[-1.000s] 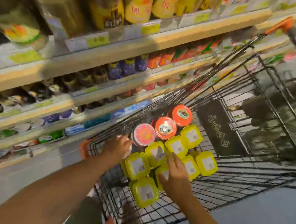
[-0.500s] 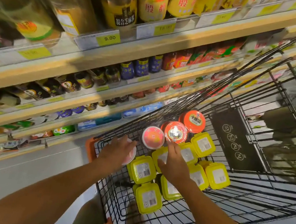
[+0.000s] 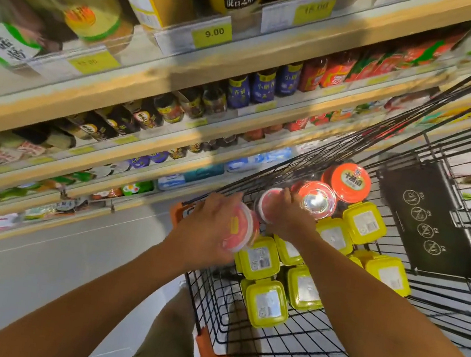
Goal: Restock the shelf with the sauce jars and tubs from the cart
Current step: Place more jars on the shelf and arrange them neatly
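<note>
Pink-lidded tub (image 3: 240, 231) sits in the left hand (image 3: 209, 229) grip; right hand (image 3: 291, 220) grip clasps a second tub (image 3: 268, 205).

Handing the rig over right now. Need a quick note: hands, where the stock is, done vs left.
Left hand: grips a pink-lidded tub, tilted, at the near-left corner of the cart.
Right hand: grips a second pink-lidded tub in the cart.
Also in the cart: two red-lidded jars, several yellow tubs.
Done: both pink tubs in hand; neither is on the shelf yet.
Left: shelve both tubs, then the jars and yellow tubs.
</note>
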`<state>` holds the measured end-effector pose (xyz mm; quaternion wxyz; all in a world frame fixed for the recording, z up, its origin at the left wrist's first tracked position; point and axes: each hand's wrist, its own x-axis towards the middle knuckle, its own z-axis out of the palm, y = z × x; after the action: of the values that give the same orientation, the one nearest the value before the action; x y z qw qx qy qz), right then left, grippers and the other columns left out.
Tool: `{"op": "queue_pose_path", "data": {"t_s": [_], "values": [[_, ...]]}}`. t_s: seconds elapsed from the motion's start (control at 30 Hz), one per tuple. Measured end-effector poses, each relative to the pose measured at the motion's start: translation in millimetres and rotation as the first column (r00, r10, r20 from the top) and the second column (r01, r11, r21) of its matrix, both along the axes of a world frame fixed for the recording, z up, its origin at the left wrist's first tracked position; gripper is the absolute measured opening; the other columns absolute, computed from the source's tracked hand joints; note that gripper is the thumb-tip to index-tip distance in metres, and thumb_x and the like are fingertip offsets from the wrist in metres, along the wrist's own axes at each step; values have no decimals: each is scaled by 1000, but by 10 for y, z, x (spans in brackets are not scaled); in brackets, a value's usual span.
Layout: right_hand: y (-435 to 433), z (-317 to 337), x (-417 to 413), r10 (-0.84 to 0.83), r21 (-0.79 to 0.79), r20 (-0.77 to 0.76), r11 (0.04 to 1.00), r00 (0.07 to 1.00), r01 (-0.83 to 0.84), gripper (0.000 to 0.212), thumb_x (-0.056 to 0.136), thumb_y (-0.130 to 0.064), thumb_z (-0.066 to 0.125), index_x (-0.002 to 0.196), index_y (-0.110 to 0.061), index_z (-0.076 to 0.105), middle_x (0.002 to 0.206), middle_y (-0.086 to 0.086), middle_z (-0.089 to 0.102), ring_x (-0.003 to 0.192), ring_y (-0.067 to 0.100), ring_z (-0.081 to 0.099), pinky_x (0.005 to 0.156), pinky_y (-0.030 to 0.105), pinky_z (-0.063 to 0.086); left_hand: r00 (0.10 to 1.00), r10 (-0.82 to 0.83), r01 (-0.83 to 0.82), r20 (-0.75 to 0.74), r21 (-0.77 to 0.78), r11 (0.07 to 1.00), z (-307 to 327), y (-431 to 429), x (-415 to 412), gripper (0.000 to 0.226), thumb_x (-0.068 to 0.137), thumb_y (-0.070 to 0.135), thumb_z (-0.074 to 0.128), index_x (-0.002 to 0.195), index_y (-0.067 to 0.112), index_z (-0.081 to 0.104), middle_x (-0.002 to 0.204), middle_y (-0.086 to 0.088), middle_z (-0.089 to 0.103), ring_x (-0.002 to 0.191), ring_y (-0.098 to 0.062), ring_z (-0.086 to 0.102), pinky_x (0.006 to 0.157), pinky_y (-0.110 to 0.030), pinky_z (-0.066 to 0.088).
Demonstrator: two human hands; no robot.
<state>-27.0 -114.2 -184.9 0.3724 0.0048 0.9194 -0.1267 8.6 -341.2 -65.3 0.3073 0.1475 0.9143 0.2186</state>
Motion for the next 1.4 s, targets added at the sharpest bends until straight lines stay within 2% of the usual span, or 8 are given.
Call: {"op": "queue_pose_path", "data": {"t_s": [0.17, 0.47, 0.63, 0.8, 0.97, 1.1, 1.2, 1.4], "values": [[-136, -162, 19, -180, 35, -33, 983, 983, 181, 117, 74, -46, 76, 153, -13, -3, 159, 8, 14, 128, 38, 50, 90, 50, 50, 977, 211, -212, 18, 122, 970, 96, -196, 53, 112, 59, 55, 86, 148, 38, 21, 142, 7, 32, 129, -19, 44, 99, -41, 52], [-168, -10, 32, -207, -95, -245, 977, 947, 189, 101, 64, -70, 72, 136, -13, 30, 122, 7, 45, 106, 33, 60, 75, 40, 52, 917, 376, -397, 135, 210, 893, 213, -427, 63, 110, 56, 71, 82, 146, 50, 22, 136, 14, 33, 122, -10, 50, 94, -30, 56], [-144, 363, 148, -117, -37, -482, 993, 868, 114, 101, 72, -81, 55, 132, 1, 54, 106, 17, 66, 84, 36, 68, 61, 42, 57, 901, 407, -432, 149, 244, 868, 350, -487, 42, 108, 66, 52, 88, 151, 44, 22, 134, 20, 31, 125, -5, 41, 90, -17, 43], [126, 1257, 139, -47, -36, -345, 999, 937, 37, 115, 58, -90, 44, 151, -26, 25, 137, 6, 57, 126, 33, 48, 104, 45, 38, 879, 449, -475, 160, 365, 800, 575, -498, 1, 103, 61, 49, 90, 145, 32, 32, 137, 11, 43, 123, -12, 53, 92, -32, 55], [211, 2024, 79, -133, -225, -395, 973, 909, 44, 104, 47, -75, 65, 140, -38, 36, 132, -4, 55, 123, 23, 50, 98, 35, 40, 832, 502, -544, 236, 526, 654, 930, -547, -26, 90, 54, 48, 86, 134, 42, 44, 131, 15, 53, 115, -16, 64, 89, -45, 60], [130, 2623, -40, -295, -519, -370, 852, 881, 67, 100, 40, -63, 85, 129, -37, 48, 121, -11, 50, 107, 5, 51, 87, 15, 35, 789, 562, -577, 248, 613, 539, 1312, -681, -26, 104, 50, 51, 85, 145, 35, 43, 137, 22, 50, 125, -5, 56, 92, -20, 55], [-7, 2988, -146, -295, -622, -384, 783, 875, -9, 90, 51, -41, 95, 129, -33, 51, 121, -9, 57, 104, 8, 58, 82, 15, 40, 785, 569, -558, 245, 680, 476, 1697, -845, 31, 90, 61, 52, 82, 143, 43, 47, 142, 21, 50, 126, 7, 51, 94, -22, 53], [-589, 3682, -253, -334, -806, -353, 583, 874, -103, 97, 39, -69, 85, 125, -41, 51, 113, -20, 64, 93, -3, 62, 77, 12, 48, 670, 643, -591, 371, 791, 159, 2132, -1375, 280, 83, 66, 50, 89, 137, 30, 52, 137, -10, 57, 116, -31, 65, 84, -50, 59]]}}
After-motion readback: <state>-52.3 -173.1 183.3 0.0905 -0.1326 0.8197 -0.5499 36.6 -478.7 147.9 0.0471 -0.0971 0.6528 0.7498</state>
